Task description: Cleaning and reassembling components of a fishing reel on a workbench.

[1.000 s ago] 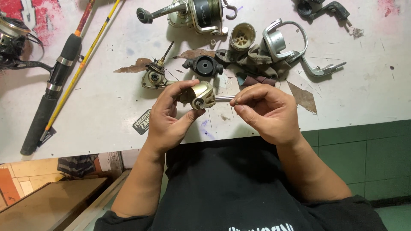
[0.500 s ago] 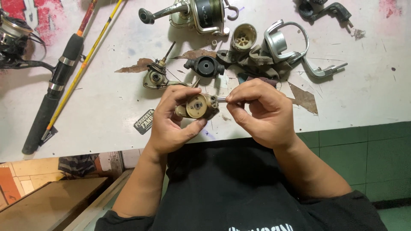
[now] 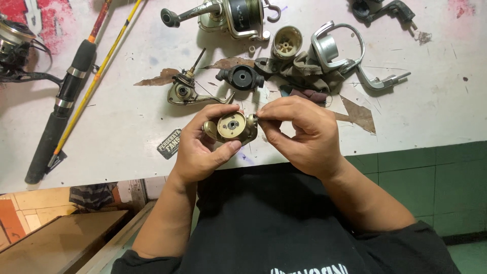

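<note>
Reel housing [image 3: 232, 127] gripped by left hand [image 3: 203, 149]; right hand [image 3: 299, 134] pinches something hidden at its edge.

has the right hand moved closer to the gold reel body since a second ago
Yes. The right hand has closed in leftward; its fingertips now touch the gold reel body, judged against the black round part on the table.

Beside the white table [image 3: 431, 101], the reel body [image 3: 232, 128] is tan and gold. The fishing rod [image 3: 99, 71] above-left is yellow, its handle [image 3: 56, 119] black with silver rings. The rotor cup [image 3: 240, 77] is black, the wall tiles [image 3: 436, 177] green.
</note>
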